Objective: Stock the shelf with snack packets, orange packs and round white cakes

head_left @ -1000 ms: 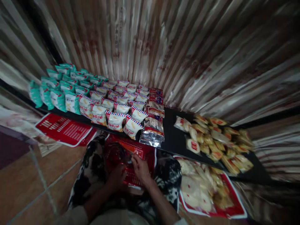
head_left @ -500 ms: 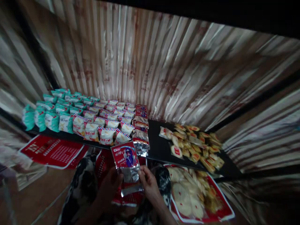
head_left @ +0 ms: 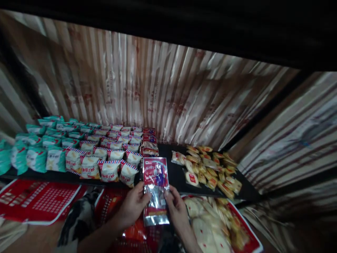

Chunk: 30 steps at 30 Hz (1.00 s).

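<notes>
Between my two hands is a red and silver snack packet [head_left: 156, 191], its printed red top half facing me and its shiny lower part hanging below. My left hand [head_left: 135, 203] pinches its left edge, and my right hand [head_left: 177, 205] grips the right edge. The packet is close to upright, in front of the black shelf [head_left: 168, 170]. Just beyond it a row of similar red packets [head_left: 150, 138] lies on the shelf, partly hidden by the held one. White bags with striped tops [head_left: 110, 170] stand to the left of that row.
Teal bags [head_left: 56, 159] fill the shelf's left end. Yellow wrapped snacks [head_left: 207, 165] lie in a loose heap at its right. Below sits a red bag [head_left: 252, 232] with pale round packs [head_left: 204, 232]. Red printed sheets [head_left: 42, 200] lie lower left. Striped sheeting [head_left: 131, 84] hangs behind.
Both hands have lifted the packet toward the shelf and slightly right, turning it more upright. My left hand has come up to its left edge. The camera view has shifted too.
</notes>
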Available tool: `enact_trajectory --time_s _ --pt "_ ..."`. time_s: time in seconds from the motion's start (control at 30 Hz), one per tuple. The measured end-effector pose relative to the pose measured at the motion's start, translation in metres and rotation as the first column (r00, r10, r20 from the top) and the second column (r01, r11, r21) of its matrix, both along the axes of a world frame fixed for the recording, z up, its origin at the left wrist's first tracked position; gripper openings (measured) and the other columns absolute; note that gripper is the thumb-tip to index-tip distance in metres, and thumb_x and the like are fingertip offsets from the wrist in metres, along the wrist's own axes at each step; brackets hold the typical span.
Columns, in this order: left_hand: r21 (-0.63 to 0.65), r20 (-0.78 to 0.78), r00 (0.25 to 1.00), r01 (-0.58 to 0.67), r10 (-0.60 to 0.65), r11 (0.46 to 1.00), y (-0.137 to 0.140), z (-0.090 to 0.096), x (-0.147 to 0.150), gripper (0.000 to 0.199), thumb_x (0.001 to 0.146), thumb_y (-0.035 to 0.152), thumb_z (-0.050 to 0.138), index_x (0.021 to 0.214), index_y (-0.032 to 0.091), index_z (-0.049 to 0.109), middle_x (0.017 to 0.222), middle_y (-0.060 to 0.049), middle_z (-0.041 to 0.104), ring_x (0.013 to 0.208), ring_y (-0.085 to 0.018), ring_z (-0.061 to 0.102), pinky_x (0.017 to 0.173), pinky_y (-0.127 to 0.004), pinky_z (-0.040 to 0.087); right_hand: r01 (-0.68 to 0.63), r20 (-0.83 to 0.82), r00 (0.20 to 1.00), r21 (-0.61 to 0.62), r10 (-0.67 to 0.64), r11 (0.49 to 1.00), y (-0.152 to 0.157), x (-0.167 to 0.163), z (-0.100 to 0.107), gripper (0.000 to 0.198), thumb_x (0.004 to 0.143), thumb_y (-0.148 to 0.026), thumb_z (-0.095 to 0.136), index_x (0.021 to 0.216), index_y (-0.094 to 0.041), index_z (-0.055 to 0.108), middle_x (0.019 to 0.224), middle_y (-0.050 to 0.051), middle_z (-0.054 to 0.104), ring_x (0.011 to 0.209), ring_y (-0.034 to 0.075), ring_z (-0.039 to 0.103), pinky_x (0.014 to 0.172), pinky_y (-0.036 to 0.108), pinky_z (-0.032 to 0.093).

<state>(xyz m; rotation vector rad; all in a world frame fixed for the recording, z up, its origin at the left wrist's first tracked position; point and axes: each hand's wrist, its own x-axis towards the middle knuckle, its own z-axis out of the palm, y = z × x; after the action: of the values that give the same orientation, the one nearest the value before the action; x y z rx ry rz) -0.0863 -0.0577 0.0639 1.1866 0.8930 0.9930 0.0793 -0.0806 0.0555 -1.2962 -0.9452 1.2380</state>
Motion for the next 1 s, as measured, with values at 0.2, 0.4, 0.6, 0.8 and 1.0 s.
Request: enact_trajectory --time_s 0.2,0.4,0.6,0.8,1.0 --pt "0.055 -0.241 0.967 -0.076 0.087 0.996 0.028 0.012 0.017 0.068 0.077 0.018 0.054 0.14 0.019 0.029 0.11 -0.01 0.06 0.081 -0.013 0.064 0.076 -0.028 0.054 0.11 0.075 0.991 0.044 -0.113 0.993 0.039 0.024 -0.003 0.052 0.069 -0.059 0.063 0.103 -0.02 0.058 0.066 -0.001 0.062 0.054 0.016 0.055 0.051 0.027 0.045" --pt "0.242 -0.307 0.94 -0.076 0.151 0.967 0.057 0.02 0.027 0.059 0.078 0.014 0.048 0.136 0.015 0.036 0.136 -0.018 0.043 0.11 -0.02 0.057 0.082 -0.032 0.056 0.126 0.268 0.951 0.11 -0.152 0.986 0.093 0.037 -0.002 0.053 0.072 -0.056 0.058 0.106 -0.016 0.061 0.073 0.003 0.068 0.061 0.018 0.06 0.055 0.027 0.047" --pt "0.488 -0.476 0.817 -0.062 0.325 0.871 0.058 -0.004 0.031 0.044 0.077 0.013 0.051 0.12 0.015 0.056 0.141 -0.016 0.041 0.133 -0.029 0.037 0.108 -0.049 0.036 0.12 0.424 0.891 0.131 -0.165 0.984 0.131 0.03 -0.01 0.048 0.072 -0.049 0.056 0.101 -0.013 0.065 0.077 0.006 0.07 0.07 0.021 0.063 0.063 0.031 0.049" --pt "0.593 -0.544 0.753 0.032 0.371 0.804 0.045 -0.014 0.031 0.045 0.077 0.012 0.048 0.121 0.017 0.055 0.14 -0.015 0.043 0.132 -0.029 0.038 0.106 -0.052 0.038 0.081 0.517 0.848 0.095 -0.118 0.992 0.139 0.02 -0.016 0.055 0.076 -0.046 0.05 0.117 -0.011 0.057 0.077 0.005 0.069 0.064 0.019 0.061 0.06 0.029 0.047" --pt "0.647 -0.635 0.665 0.179 0.393 0.741 0.042 -0.006 0.031 0.046 0.078 0.011 0.044 0.124 0.011 0.054 0.137 -0.016 0.048 0.135 -0.029 0.032 0.107 -0.052 0.037 0.011 0.655 0.749 0.138 -0.1 0.99 0.137 0.011 -0.013 0.046 0.08 -0.04 0.049 0.117 -0.014 0.057 0.095 0.009 0.069 0.086 0.022 0.064 0.078 0.034 0.048"
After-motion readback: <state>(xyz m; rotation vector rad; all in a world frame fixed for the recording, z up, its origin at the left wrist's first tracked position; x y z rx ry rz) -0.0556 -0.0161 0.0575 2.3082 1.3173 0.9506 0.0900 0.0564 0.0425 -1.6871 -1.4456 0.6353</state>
